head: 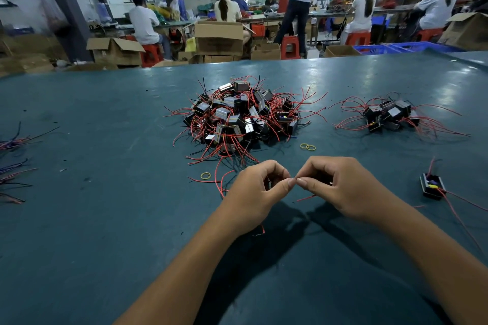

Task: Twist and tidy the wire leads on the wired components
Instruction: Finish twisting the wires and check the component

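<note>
Low over the green table [105, 219], my left hand [253, 190] and my right hand [340, 187] meet fingertip to fingertip. Each pinches thin wire leads between thumb and forefinger. A red lead [306, 197] pokes out below my right hand, and another red end [260, 233] shows under my left wrist. The component they belong to is hidden inside my hands. A big pile of black wired components [237, 119] with red leads lies just beyond my hands. A smaller pile [388, 116] sits to the right. One single component [433, 186] lies at my right.
Yellow rubber bands [308, 147] lie near the big pile, and another band [205, 175] lies left of my left hand. Loose wire bundles [13, 166] lie at the left edge. Behind the table stand cardboard boxes, red stools and several seated workers.
</note>
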The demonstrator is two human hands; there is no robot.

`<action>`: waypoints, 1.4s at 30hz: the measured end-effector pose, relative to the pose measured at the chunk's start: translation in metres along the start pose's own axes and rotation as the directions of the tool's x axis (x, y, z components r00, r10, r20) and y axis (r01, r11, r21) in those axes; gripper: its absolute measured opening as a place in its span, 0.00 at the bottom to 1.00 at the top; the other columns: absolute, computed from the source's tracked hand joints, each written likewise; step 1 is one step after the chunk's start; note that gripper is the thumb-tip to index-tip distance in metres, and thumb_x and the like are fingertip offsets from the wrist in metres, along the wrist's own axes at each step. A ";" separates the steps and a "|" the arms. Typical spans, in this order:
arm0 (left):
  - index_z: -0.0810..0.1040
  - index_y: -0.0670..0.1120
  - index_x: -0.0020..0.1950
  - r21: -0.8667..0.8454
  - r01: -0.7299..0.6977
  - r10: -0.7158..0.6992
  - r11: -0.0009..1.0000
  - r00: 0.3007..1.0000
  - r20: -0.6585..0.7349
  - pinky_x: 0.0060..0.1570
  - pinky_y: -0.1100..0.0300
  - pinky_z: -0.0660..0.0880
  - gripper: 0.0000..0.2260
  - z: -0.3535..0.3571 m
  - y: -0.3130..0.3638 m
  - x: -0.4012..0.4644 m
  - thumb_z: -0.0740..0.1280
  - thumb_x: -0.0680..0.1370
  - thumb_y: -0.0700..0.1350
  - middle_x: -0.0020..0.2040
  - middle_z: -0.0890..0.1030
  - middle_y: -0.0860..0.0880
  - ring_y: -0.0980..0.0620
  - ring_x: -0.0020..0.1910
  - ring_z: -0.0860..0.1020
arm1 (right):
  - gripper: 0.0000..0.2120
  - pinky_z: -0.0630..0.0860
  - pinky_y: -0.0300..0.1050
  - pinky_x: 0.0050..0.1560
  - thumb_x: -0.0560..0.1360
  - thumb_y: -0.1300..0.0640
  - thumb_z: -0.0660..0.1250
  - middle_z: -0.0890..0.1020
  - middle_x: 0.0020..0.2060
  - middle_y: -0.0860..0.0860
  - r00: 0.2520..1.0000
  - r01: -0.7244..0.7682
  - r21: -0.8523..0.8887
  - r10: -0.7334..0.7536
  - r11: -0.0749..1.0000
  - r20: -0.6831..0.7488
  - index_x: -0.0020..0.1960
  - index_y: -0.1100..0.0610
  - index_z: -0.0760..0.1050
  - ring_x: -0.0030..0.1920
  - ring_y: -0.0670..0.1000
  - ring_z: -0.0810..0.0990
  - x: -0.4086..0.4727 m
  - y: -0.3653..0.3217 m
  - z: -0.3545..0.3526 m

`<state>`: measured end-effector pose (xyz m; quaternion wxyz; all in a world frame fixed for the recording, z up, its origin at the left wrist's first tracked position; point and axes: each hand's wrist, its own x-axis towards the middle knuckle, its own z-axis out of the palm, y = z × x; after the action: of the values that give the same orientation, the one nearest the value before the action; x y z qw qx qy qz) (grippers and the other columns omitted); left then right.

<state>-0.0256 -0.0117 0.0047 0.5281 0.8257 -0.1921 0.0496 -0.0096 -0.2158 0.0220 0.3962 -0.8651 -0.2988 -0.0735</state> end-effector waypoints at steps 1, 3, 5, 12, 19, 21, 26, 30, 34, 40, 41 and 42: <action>0.79 0.48 0.46 0.012 -0.006 0.006 1.000 1.000 -0.004 0.35 0.58 0.68 0.04 -0.001 0.000 0.000 0.70 0.79 0.46 0.35 0.75 0.54 0.56 0.33 0.69 | 0.05 0.68 0.31 0.33 0.76 0.55 0.72 0.80 0.31 0.43 1.000 -0.004 -0.006 0.004 1.000 0.001 0.42 0.49 0.80 0.31 0.41 0.74 0.000 0.000 0.000; 0.79 0.48 0.46 0.023 -0.018 0.019 1.000 1.000 -0.009 0.35 0.58 0.69 0.04 -0.002 0.001 0.000 0.70 0.80 0.45 0.35 0.76 0.50 0.56 0.33 0.70 | 0.05 0.68 0.31 0.33 0.76 0.55 0.72 0.80 0.31 0.43 1.000 -0.010 -0.011 0.010 1.000 -0.002 0.42 0.49 0.80 0.31 0.42 0.74 0.000 0.000 -0.001; 0.80 0.47 0.46 0.026 -0.028 0.028 0.999 1.000 -0.008 0.36 0.55 0.70 0.03 -0.003 0.002 -0.001 0.70 0.80 0.45 0.37 0.78 0.45 0.56 0.34 0.71 | 0.05 0.68 0.31 0.33 0.76 0.55 0.72 0.79 0.30 0.43 1.000 -0.014 -0.010 0.014 1.000 -0.005 0.42 0.49 0.80 0.30 0.42 0.74 0.000 0.000 -0.001; 0.82 0.49 0.48 0.104 -0.081 0.086 0.991 0.996 -0.038 0.42 0.54 0.73 0.01 -0.004 0.001 0.000 0.70 0.79 0.44 0.41 0.81 0.51 0.52 0.38 0.75 | 0.05 0.68 0.34 0.33 0.76 0.56 0.72 0.78 0.29 0.46 0.999 -0.029 0.045 0.028 0.999 0.020 0.41 0.51 0.79 0.30 0.41 0.72 0.000 0.001 -0.002; 0.82 0.48 0.48 0.137 -0.117 0.122 0.984 0.992 -0.030 0.38 0.63 0.69 0.01 -0.004 0.003 -0.001 0.71 0.79 0.45 0.41 0.78 0.56 0.59 0.34 0.70 | 0.05 0.65 0.30 0.32 0.77 0.55 0.71 0.75 0.27 0.40 0.998 -0.028 0.077 0.024 0.997 0.056 0.41 0.50 0.79 0.28 0.41 0.71 0.001 0.005 -0.006; 0.82 0.49 0.48 0.119 -0.115 0.119 0.986 0.993 -0.024 0.38 0.58 0.70 0.01 -0.005 0.004 0.000 0.71 0.79 0.44 0.41 0.78 0.55 0.51 0.35 0.71 | 0.05 0.66 0.30 0.32 0.77 0.55 0.71 0.75 0.27 0.40 0.998 -0.032 0.092 0.026 0.995 0.063 0.42 0.51 0.79 0.28 0.41 0.70 0.001 0.006 -0.007; 0.82 0.47 0.46 0.115 -0.155 0.156 0.981 0.988 0.001 0.38 0.64 0.68 0.03 -0.007 0.004 0.000 0.71 0.79 0.43 0.38 0.77 0.56 0.58 0.35 0.71 | 0.05 0.66 0.33 0.31 0.77 0.55 0.71 0.74 0.27 0.43 0.993 -0.043 0.132 0.028 0.990 0.116 0.42 0.52 0.79 0.28 0.41 0.68 0.000 0.005 -0.010; 0.83 0.43 0.46 0.061 -0.123 0.122 0.991 0.992 0.019 0.40 0.66 0.69 0.04 -0.008 0.003 0.000 0.71 0.79 0.42 0.39 0.79 0.52 0.60 0.37 0.73 | 0.05 0.65 0.32 0.31 0.77 0.56 0.70 0.75 0.27 0.43 0.987 -0.050 0.119 0.031 0.992 0.156 0.42 0.52 0.79 0.28 0.41 0.68 -0.001 0.003 -0.013; 0.83 0.42 0.47 0.037 -0.083 0.083 0.996 0.996 0.022 0.41 0.66 0.71 0.04 -0.006 0.001 0.000 0.71 0.79 0.42 0.39 0.80 0.52 0.60 0.37 0.75 | 0.05 0.66 0.33 0.32 0.77 0.57 0.70 0.77 0.29 0.44 0.983 -0.075 0.130 0.051 0.989 0.174 0.42 0.53 0.79 0.29 0.41 0.69 -0.001 0.002 -0.015; 0.83 0.45 0.47 -0.036 0.011 -0.011 0.999 1.000 -0.001 0.39 0.66 0.71 0.03 -0.006 -0.003 0.002 0.70 0.79 0.43 0.37 0.80 0.56 0.60 0.35 0.74 | 0.06 0.67 0.31 0.30 0.78 0.58 0.70 0.79 0.30 0.45 0.978 -0.160 0.168 0.133 0.973 0.163 0.42 0.54 0.79 0.27 0.40 0.71 -0.001 0.001 -0.017; 0.83 0.45 0.49 -0.063 0.041 -0.040 0.997 0.999 0.007 0.39 0.68 0.71 0.03 -0.006 -0.004 0.003 0.70 0.79 0.43 0.38 0.81 0.56 0.61 0.35 0.74 | 0.06 0.67 0.30 0.30 0.77 0.59 0.70 0.80 0.30 0.45 0.979 -0.180 0.183 0.158 0.966 0.127 0.42 0.54 0.80 0.27 0.39 0.72 -0.001 0.001 -0.014; 0.84 0.46 0.52 -0.082 0.072 -0.071 0.994 0.997 0.012 0.40 0.70 0.71 0.04 -0.006 -0.003 0.003 0.69 0.80 0.42 0.40 0.81 0.56 0.62 0.36 0.75 | 0.05 0.68 0.30 0.31 0.77 0.59 0.70 0.81 0.30 0.46 0.979 -0.196 0.183 0.182 0.963 0.090 0.42 0.54 0.80 0.27 0.40 0.73 0.000 0.000 -0.011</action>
<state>-0.0209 -0.0062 0.0050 0.5621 0.8099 -0.1667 0.0187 -0.0083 -0.2238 0.0291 0.4716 -0.8496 -0.2348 0.0250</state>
